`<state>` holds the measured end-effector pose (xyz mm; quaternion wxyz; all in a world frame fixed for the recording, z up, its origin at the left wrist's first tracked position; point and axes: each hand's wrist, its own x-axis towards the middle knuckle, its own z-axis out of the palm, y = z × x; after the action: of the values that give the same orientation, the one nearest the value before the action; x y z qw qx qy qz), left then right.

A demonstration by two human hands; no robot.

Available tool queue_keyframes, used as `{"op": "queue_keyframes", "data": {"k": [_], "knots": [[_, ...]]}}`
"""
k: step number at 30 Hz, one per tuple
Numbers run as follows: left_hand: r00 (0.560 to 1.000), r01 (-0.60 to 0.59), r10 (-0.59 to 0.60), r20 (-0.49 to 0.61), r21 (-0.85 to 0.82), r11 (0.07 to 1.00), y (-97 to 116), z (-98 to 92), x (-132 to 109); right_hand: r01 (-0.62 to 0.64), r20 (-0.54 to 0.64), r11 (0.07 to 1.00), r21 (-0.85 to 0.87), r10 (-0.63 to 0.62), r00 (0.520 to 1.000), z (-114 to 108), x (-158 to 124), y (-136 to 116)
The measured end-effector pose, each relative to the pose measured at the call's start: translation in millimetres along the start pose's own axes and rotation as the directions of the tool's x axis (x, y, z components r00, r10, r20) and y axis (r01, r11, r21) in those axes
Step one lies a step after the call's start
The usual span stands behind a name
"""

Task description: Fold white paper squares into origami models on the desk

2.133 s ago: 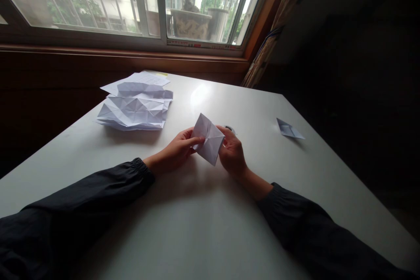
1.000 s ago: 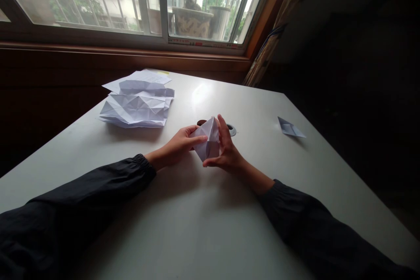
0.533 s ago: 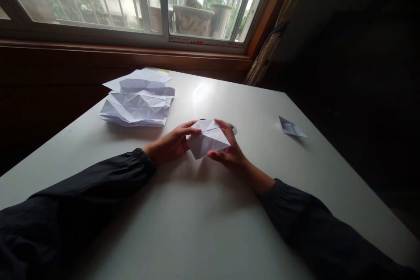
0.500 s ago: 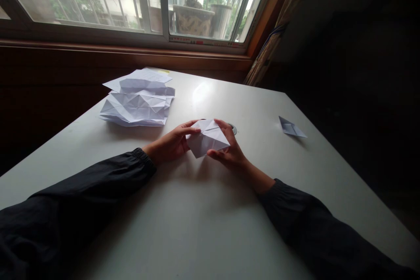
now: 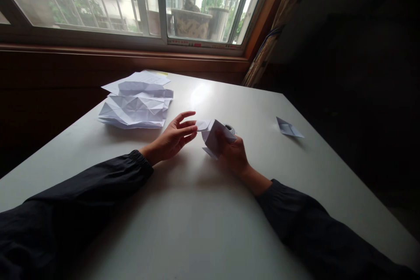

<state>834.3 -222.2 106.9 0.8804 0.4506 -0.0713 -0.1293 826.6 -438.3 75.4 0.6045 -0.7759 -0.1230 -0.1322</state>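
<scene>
A small folded piece of white paper (image 5: pixel 211 138) is held up over the table, turned so that its flaps point in different directions. My right hand (image 5: pixel 234 155) is closed around its right side; the fingers are partly blurred and hidden by the paper. At the paper's left flap is my left hand (image 5: pixel 173 138). Its thumb and a finger pinch the flap's tip, while the index finger stretches out above. Just behind the paper, a small round grey-and-white object (image 5: pixel 229 129) is partly covered.
Creased sheets of white paper (image 5: pixel 136 105) lie stacked at the back left of the white table (image 5: pixel 183 227). A folded paper piece (image 5: pixel 289 128) lies toward the right edge. Beyond the far edge are a window (image 5: pixel 197 48) and a tied curtain (image 5: pixel 271 39).
The folded paper has been turned from lying flat between both hands to a tilted position. My left hand has loosened, its fingers spreading toward the flap; my right hand has closed around the paper.
</scene>
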Motion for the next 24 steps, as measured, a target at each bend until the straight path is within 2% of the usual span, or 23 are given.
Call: {"op": "queue_keyframes", "data": {"k": [3, 8, 14, 17, 21, 24], "knots": [[0.999, -0.034, 0.034, 0.005, 0.097, 0.995, -2.4, -0.9, 1.3, 0.03, -0.036, 0.996, -0.088, -0.033, 0.999, -1.1, 0.9, -3.1], [0.994, -0.055, 0.071, -0.086, 0.171, 0.984, -2.8, -2.4, 4.8, 0.137, -0.025, 0.955, -0.264, -0.149, 0.989, -2.2, -0.1, -8.1], [0.986, -0.112, 0.125, -0.113, 0.115, 0.987, 2.5, -11.6, 11.8, 0.182, 0.045, 0.959, -0.219, -0.176, 0.983, -4.1, -2.5, -12.7], [0.981, -0.137, 0.148, -0.125, 0.09, 0.986, 3.3, -11.2, 12.0, 0.206, 0.058, 0.945, -0.255, -0.198, 0.978, -4.1, -3.2, -14.2], [0.99, -0.084, 0.09, -0.113, 0.053, 0.995, -2.3, 0.1, 5.6, 0.206, -0.026, 0.917, -0.341, -0.229, 0.973, -1.3, -0.9, -15.2], [1.0, 0.003, -0.004, 0.004, 0.215, 0.977, -9.7, 9.4, -0.1, 0.191, -0.094, 0.915, -0.356, -0.238, 0.967, 1.9, 3.4, -16.1]]}}
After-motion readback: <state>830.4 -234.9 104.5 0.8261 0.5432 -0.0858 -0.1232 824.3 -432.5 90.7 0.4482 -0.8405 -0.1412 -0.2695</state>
